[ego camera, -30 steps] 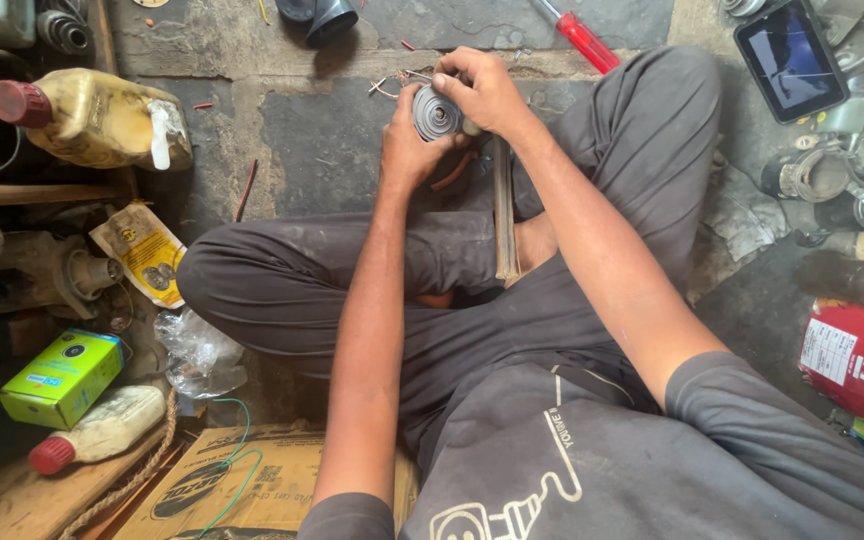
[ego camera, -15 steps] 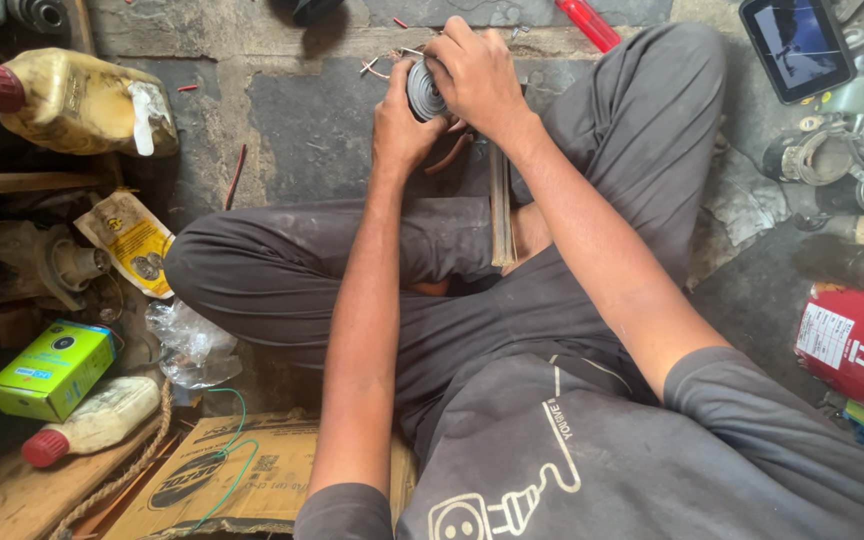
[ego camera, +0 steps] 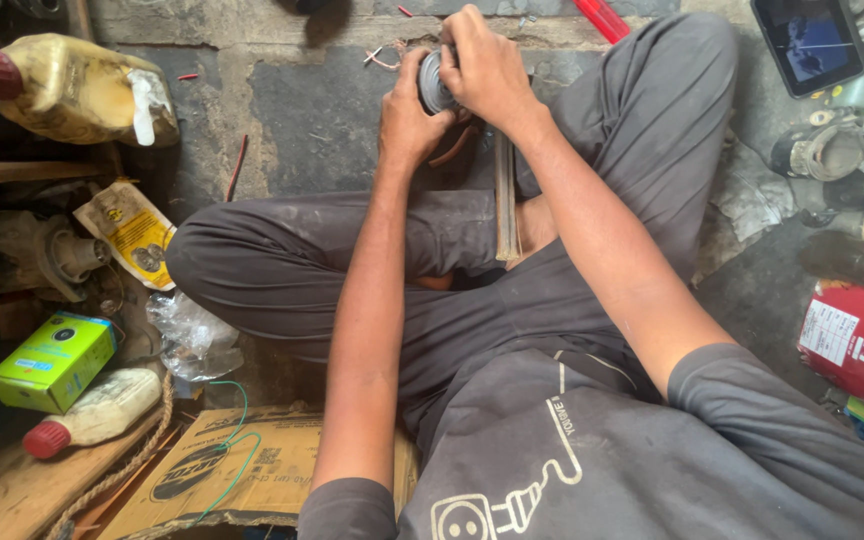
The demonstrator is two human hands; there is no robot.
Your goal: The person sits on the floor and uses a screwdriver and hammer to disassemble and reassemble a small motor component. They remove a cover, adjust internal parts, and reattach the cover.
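I sit cross-legged on a concrete floor. Both hands hold a small round grey metal part (ego camera: 433,82) above my crossed legs near the top of the head view. My left hand (ego camera: 409,120) cups it from the left and below. My right hand (ego camera: 487,68) wraps over its top and right side, hiding most of it. A long flat metal bar (ego camera: 505,200) rests upright between my legs just below the hands.
At left lie a yellowish oil jug with red cap (ego camera: 62,88), a yellow packet (ego camera: 134,232), a green box (ego camera: 52,362), a small white bottle (ego camera: 97,412) and cardboard (ego camera: 242,475). A phone (ego camera: 810,42), metal parts (ego camera: 832,155) and a red container (ego camera: 852,335) sit at right.
The view has shifted slightly, so hands and part sit higher in frame. Both hands keep hold of the round part; my right hand's fingers have shifted over it.
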